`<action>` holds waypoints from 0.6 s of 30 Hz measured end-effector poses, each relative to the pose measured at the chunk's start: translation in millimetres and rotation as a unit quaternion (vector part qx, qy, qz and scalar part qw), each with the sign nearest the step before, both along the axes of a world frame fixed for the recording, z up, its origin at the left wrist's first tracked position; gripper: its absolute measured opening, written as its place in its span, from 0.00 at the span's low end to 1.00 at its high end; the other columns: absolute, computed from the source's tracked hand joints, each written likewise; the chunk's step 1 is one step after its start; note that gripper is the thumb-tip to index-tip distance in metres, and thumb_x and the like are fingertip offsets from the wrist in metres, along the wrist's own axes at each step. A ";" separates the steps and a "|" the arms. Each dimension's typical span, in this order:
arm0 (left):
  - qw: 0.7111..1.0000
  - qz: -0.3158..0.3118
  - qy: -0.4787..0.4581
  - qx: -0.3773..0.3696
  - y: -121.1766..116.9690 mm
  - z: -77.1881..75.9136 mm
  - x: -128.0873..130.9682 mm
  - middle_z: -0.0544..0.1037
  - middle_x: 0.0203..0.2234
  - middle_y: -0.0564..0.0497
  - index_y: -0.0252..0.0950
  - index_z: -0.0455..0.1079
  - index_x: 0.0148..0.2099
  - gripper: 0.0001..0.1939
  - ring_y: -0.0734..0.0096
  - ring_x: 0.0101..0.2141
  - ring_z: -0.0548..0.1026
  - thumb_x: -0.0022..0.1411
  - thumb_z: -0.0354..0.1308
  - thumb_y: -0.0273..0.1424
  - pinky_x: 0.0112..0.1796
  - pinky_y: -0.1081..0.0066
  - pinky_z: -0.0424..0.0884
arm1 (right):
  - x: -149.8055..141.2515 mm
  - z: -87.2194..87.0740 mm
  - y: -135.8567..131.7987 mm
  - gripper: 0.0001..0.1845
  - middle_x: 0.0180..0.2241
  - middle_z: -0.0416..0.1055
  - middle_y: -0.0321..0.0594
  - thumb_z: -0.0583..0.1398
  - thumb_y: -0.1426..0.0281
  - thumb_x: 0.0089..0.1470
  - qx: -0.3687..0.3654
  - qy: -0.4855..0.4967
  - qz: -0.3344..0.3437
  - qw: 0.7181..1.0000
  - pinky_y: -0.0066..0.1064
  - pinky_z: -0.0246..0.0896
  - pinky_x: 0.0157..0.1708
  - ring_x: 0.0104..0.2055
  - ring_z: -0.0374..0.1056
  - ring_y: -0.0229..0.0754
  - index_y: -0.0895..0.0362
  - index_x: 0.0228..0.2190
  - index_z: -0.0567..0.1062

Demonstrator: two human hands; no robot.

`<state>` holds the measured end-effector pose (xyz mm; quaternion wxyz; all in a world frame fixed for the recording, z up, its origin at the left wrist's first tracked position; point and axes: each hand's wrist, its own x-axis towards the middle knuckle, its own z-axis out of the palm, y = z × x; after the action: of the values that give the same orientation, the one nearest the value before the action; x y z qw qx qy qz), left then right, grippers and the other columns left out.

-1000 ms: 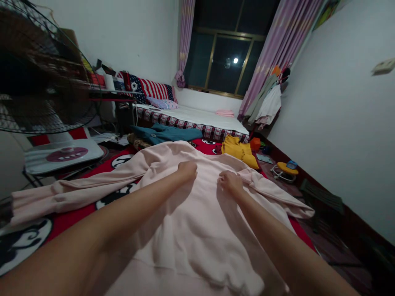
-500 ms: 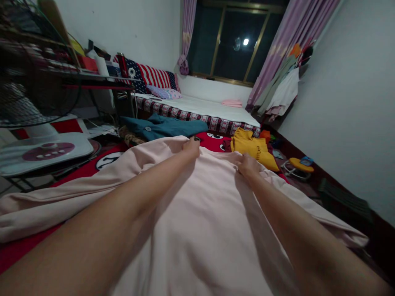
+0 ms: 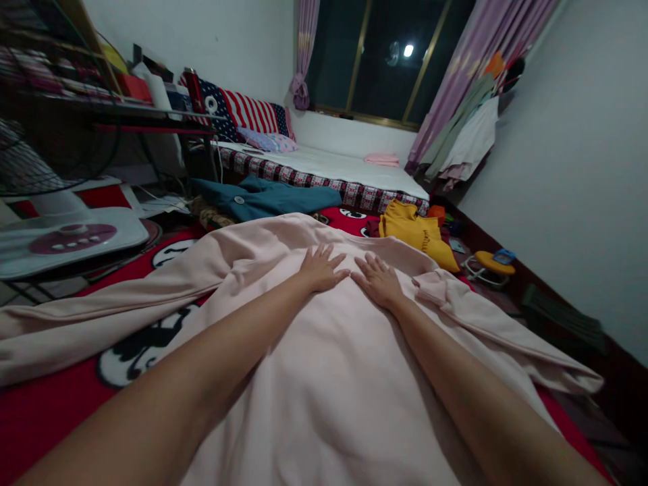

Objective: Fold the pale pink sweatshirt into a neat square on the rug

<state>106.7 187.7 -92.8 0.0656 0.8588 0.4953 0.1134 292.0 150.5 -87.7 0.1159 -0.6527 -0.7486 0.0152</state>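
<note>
A large pale pink sweatshirt [image 3: 314,378] lies spread on a red patterned floor mat [image 3: 45,412], its sleeves stretched out to the left and right. My left hand [image 3: 320,265] rests flat on the upper middle of the garment, fingers spread. Right beside it, my right hand [image 3: 379,278] also lies flat on the cloth with fingers apart. Neither hand holds anything; both arms reach forward over the sweatshirt.
A teal garment [image 3: 268,198] and a yellow garment [image 3: 412,231] lie beyond the sweatshirt. A low bed [image 3: 324,172] stands at the back under the window. A fan base [image 3: 71,237] and a cluttered rack [image 3: 101,108] are at the left. A small yellow stool [image 3: 489,264] sits at the right wall.
Both hands were closed on the sweatshirt's far edge and pulling it; now they have let go and lie flat, side by side, on the cloth, which looks smoother.
</note>
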 end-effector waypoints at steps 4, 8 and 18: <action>1.000 0.015 0.018 -0.010 -3.7 3.8 2.1 0.45 0.68 0.48 0.50 0.49 0.68 0.34 0.50 0.67 0.40 0.64 0.36 0.56 0.61 0.45 0.37 | -3.1 0.3 6.4 0.35 0.68 0.39 0.41 0.40 0.48 0.62 -0.048 -0.058 -0.075 0.994 0.57 0.34 0.62 0.69 0.36 0.51 0.48 0.65 0.49; 0.999 0.046 0.017 -0.016 -13.0 5.8 4.6 0.45 0.68 0.49 0.48 0.49 0.68 0.34 0.51 0.67 0.41 0.65 0.36 0.54 0.61 0.46 0.37 | -12.7 1.7 2.3 0.33 0.68 0.39 0.43 0.38 0.51 0.63 -0.056 -0.054 -0.142 0.987 0.59 0.35 0.61 0.69 0.35 0.52 0.48 0.65 0.49; 0.998 0.050 0.020 -0.033 -74.2 4.5 -13.9 0.42 0.68 0.45 0.41 0.47 0.69 0.36 0.51 0.67 0.39 0.65 0.36 0.52 0.63 0.50 0.39 | -43.8 -5.8 -62.3 0.32 0.68 0.40 0.45 0.38 0.55 0.64 -0.038 -0.037 -0.199 0.979 0.58 0.36 0.61 0.69 0.36 0.56 0.52 0.65 0.49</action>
<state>92.8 113.5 -88.3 0.0781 0.8324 0.5423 0.0830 248.2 88.2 -93.6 0.0638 -0.7924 -0.6066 -0.0042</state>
